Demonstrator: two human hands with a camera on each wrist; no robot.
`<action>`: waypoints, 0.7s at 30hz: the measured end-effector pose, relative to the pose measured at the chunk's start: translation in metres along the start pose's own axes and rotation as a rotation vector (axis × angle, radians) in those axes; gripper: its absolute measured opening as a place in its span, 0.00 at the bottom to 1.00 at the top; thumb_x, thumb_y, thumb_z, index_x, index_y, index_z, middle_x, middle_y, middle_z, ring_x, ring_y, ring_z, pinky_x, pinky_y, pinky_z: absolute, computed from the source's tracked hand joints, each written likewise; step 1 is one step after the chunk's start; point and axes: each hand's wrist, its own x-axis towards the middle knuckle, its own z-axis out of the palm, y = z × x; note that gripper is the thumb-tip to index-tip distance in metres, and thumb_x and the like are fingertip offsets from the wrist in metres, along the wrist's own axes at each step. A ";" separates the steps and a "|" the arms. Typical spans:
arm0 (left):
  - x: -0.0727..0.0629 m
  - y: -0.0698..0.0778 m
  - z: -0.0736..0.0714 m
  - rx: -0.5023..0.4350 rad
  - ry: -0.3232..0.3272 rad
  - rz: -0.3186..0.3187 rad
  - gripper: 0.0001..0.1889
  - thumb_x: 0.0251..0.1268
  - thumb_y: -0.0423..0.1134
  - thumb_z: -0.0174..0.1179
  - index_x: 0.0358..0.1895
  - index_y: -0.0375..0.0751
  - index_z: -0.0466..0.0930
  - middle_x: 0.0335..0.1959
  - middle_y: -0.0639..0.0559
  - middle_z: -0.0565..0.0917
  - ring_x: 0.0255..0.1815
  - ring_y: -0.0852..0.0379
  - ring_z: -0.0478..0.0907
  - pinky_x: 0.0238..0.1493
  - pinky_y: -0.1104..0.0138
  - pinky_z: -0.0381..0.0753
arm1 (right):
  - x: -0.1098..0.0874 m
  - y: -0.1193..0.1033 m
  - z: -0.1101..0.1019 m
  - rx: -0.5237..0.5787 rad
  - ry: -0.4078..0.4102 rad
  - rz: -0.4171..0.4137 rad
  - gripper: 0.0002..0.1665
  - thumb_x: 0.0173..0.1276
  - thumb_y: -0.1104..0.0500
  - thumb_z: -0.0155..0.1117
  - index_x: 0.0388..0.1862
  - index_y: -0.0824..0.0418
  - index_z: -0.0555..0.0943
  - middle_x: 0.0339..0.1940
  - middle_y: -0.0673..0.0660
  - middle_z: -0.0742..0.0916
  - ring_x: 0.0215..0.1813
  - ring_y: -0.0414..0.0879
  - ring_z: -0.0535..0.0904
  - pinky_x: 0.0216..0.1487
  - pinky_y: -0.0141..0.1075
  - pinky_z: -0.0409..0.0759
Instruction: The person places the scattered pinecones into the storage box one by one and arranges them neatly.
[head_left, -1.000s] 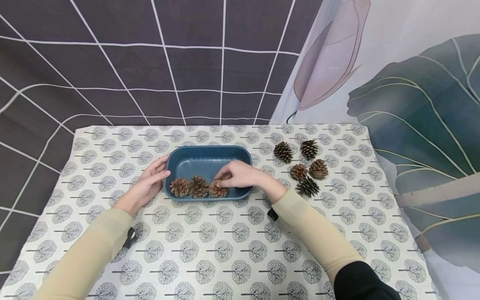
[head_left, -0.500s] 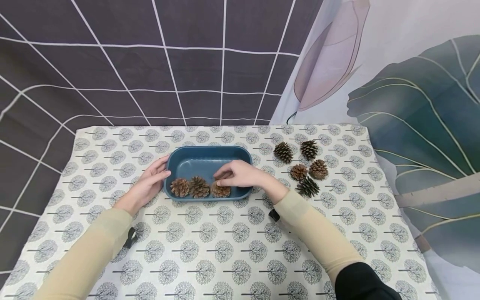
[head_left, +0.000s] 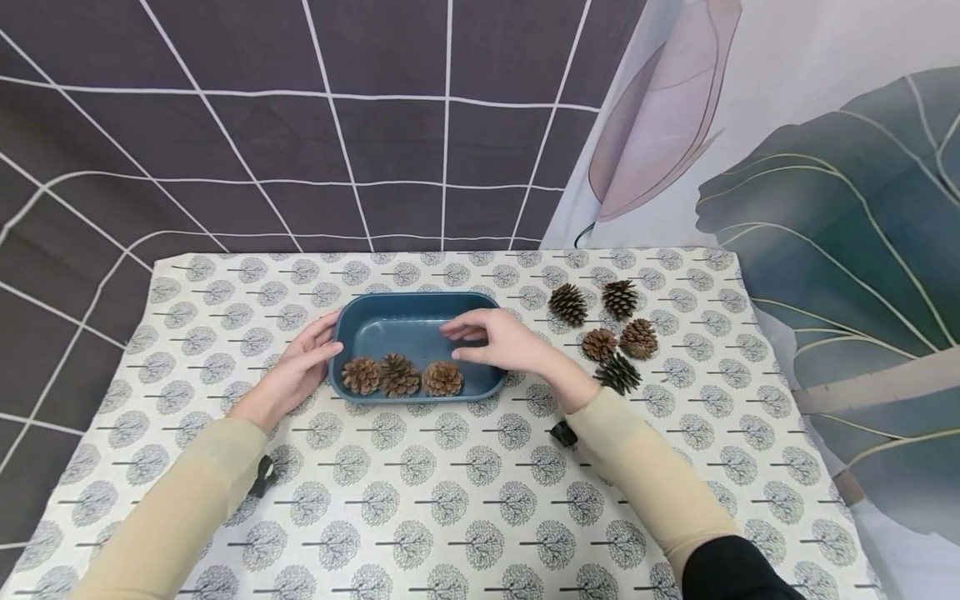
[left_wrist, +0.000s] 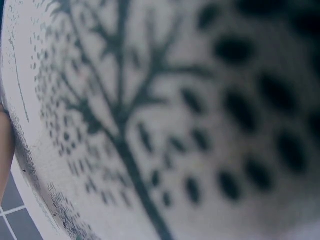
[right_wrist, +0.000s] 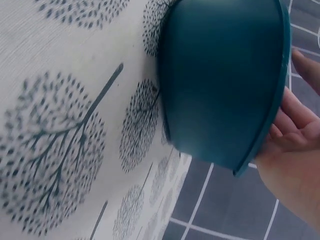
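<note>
A dark blue oblong tub [head_left: 416,304] stands on the table with three brown pine cones lying along its near side: a left one [head_left: 361,376], a middle one [head_left: 398,375] and a right one [head_left: 442,378]. My left hand [head_left: 294,367] rests against the tub's left end, fingers along the outer wall and thumb at the rim. Over the tub's right part is my right hand [head_left: 504,340], fingers extended and holding nothing, apart from the right pine cone. The right wrist view shows the tub's outer wall [right_wrist: 220,80] and the right hand [right_wrist: 295,135] over its rim.
Right of the tub lie several loose pine cones, among them a dark one [head_left: 617,373] and a reddish-brown one [head_left: 598,343]. A tree-print cloth [head_left: 420,500] covers the table. Behind rises a dark grid-patterned curtain [head_left: 390,133]. The left wrist view shows mostly blurred cloth.
My right hand has let go of the right pine cone and moved up and to the right. That cone shifted slightly right. The left hand stays at the tub's end.
</note>
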 end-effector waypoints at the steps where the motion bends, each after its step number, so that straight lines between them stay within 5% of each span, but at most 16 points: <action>1: 0.000 0.000 0.000 -0.005 -0.001 0.003 0.30 0.78 0.26 0.52 0.80 0.46 0.64 0.65 0.73 0.79 0.67 0.72 0.75 0.70 0.79 0.72 | -0.003 0.001 -0.002 0.010 0.027 -0.003 0.27 0.70 0.65 0.73 0.66 0.69 0.81 0.65 0.66 0.87 0.64 0.58 0.87 0.70 0.39 0.85; 9: 0.000 0.000 0.000 -0.011 -0.002 0.005 0.31 0.78 0.26 0.52 0.81 0.45 0.62 0.65 0.73 0.78 0.67 0.72 0.74 0.71 0.79 0.72 | -0.026 0.006 -0.019 0.092 0.205 0.000 0.25 0.69 0.68 0.73 0.64 0.71 0.82 0.61 0.67 0.89 0.62 0.61 0.87 0.69 0.45 0.85; 15: 0.000 0.001 0.000 0.011 0.014 -0.021 0.33 0.78 0.27 0.53 0.83 0.44 0.58 0.66 0.74 0.77 0.69 0.73 0.73 0.81 0.71 0.65 | -0.044 0.013 -0.032 0.166 0.317 0.033 0.23 0.69 0.69 0.73 0.62 0.70 0.84 0.60 0.68 0.89 0.61 0.63 0.87 0.68 0.51 0.86; 21: -0.001 0.002 0.002 0.036 0.026 -0.045 0.35 0.79 0.28 0.53 0.84 0.43 0.55 0.69 0.70 0.75 0.68 0.75 0.72 0.87 0.66 0.58 | -0.061 0.024 -0.045 0.169 0.396 0.055 0.23 0.69 0.70 0.71 0.62 0.72 0.83 0.63 0.69 0.87 0.63 0.63 0.86 0.70 0.44 0.85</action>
